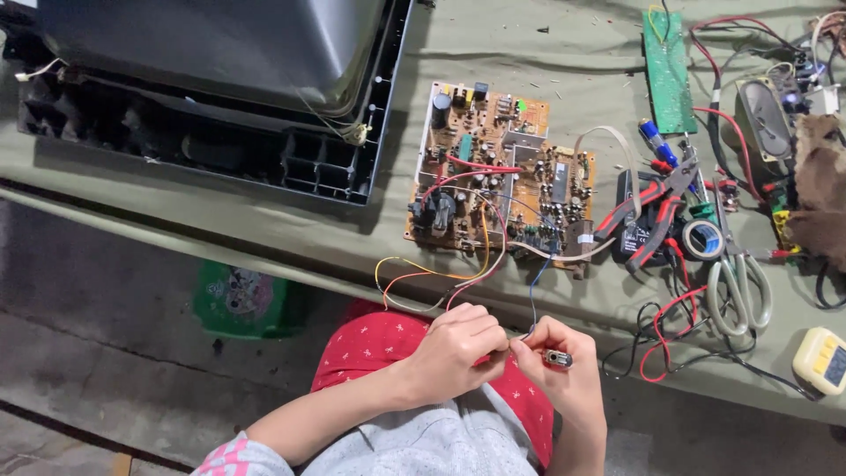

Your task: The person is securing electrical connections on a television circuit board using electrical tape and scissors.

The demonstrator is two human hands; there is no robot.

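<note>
A dark television shell (pixel 211 79) lies face down across the far left of the green-covered table (pixel 493 35), the biggest thing before me. Right of it sits the tan circuit board (pixel 498 172), crowded with parts, its red, yellow and orange wires (pixel 423 278) looping off the near table edge toward my lap. Further right lie red-handled pliers (pixel 648 211), a roll of tape (pixel 702 239), pale-handled scissors (pixel 738 286) and a narrow green board (pixel 667 70). Below the table edge, my left hand (pixel 454 353) has its fingers curled together, pinching a thin wire end against my right hand (pixel 560 370), whose fingertips pinch a small metal jack (pixel 557 358). A blue wire (pixel 534 291) runs from the circuit board down to that spot between my hands
</note>
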